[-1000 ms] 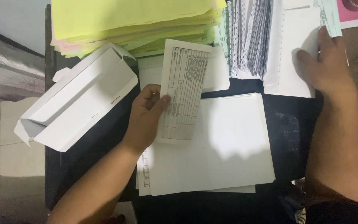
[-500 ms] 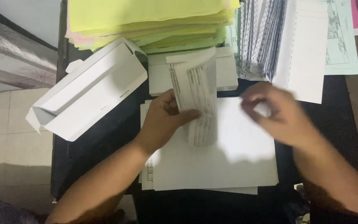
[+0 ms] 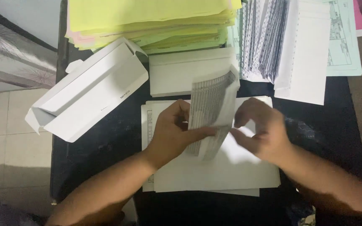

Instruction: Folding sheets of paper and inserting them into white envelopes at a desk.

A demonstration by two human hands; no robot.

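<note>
1. Printed sheet [image 3: 211,109]: one narrow page of grey table print, bowed over at its top, held up between both hands above the middle of the black table [image 3: 105,142].
2. Left hand [image 3: 173,129]: fingers closed on the sheet's left edge, index finger laid across its lower part.
3. Right hand [image 3: 259,130]: pinching the sheet's lower right edge, fingers curled; motion blur hides the exact grip.
4. White paper stack [image 3: 214,171]: directly under both hands, several sheets, count not readable; a strip of print shows along the left edge.
5. White envelope [image 3: 181,75]: one, long and blank, lying flat just beyond the sheet.
6. White cardboard box [image 3: 89,90]: one, long, open, tilted, left of the hands, overhanging the table edge.
7. Yellow paper pile [image 3: 147,16]: one thick pile at the far edge, with pale green and pink layers beneath.
8. Perforated forms [image 3: 267,37]: one fanned stack far right, white with punched edges.
9. Pale green form [image 3: 343,37]: one printed sheet, right of those.
</note>
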